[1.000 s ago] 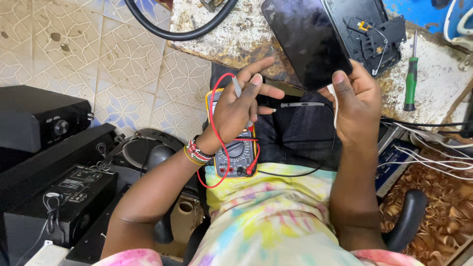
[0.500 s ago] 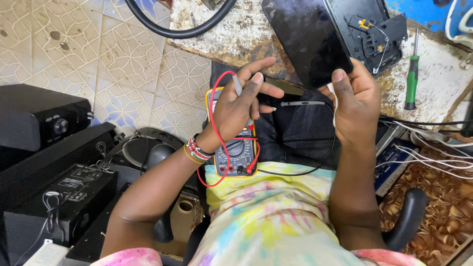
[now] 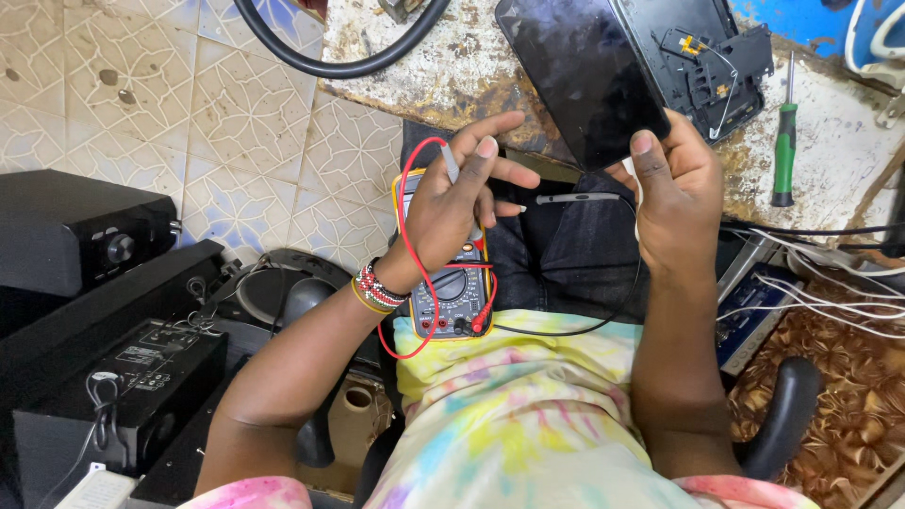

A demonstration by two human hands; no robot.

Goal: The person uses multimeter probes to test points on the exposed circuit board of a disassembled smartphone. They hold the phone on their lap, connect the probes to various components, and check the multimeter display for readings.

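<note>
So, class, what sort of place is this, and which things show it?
Probably an electronics repair workshop: a yellow-cased multimeter on the lap, a green-handled screwdriver on the worn workbench, and black speaker boxes stacked on the floor.

Single head-worn view, looking steeply down from close above onto lap, both forearms and multimeter (image 3: 451,283), facing forward to worn workbench edge (image 3: 443,80) at top, tiled floor (image 3: 141,94) at left, chair armrest (image 3: 782,415) lower right.

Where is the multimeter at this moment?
In the head view, the yellow multimeter lies on the person's lap, left of centre, just under the left hand, with its red lead looping around that wrist.
</note>
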